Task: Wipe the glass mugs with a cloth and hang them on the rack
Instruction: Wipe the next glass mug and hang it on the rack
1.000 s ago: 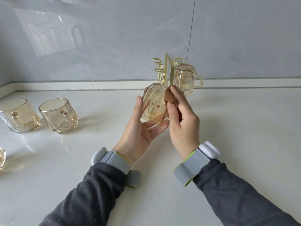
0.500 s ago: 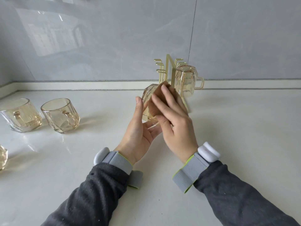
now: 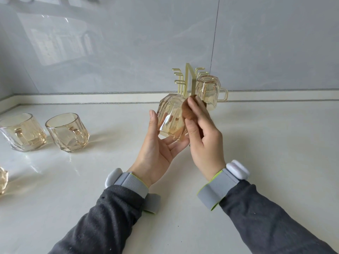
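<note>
- Left hand [image 3: 156, 153]: palm turned up, fingers [image 3: 177, 144] curled under the rim of the held amber glass mug [image 3: 171, 119], thumb upright against its left side. The fingers are closed around the mug.
- Right hand [image 3: 203, 142]: fingers pressed together, pinching a brown cloth [image 3: 186, 111] against the right side of the held mug.
- Held amber glass mug: raised above the counter [image 3: 266, 143], tilted, base pointing up and away, mouth toward the left palm. It sits in front of the rack.
- Gold wire rack [image 3: 189, 79]: stands on the counter near the rear wall, just behind the hands. Bare hooks [image 3: 178, 77] show on its left side.
- Hung mug [image 3: 208, 90]: upside down on the right side of the rack, handle pointing right.
- Two upright mugs [image 3: 67, 132] [image 3: 23, 132]: side by side on the counter, well apart to the left of the hands.
- Another amber glass piece [image 3: 2, 180]: cut off by the left edge of the view; type cannot be told.
- Both wrists: grey bands [image 3: 217, 187] with white modules, over dark sleeves [image 3: 275, 217].
</note>
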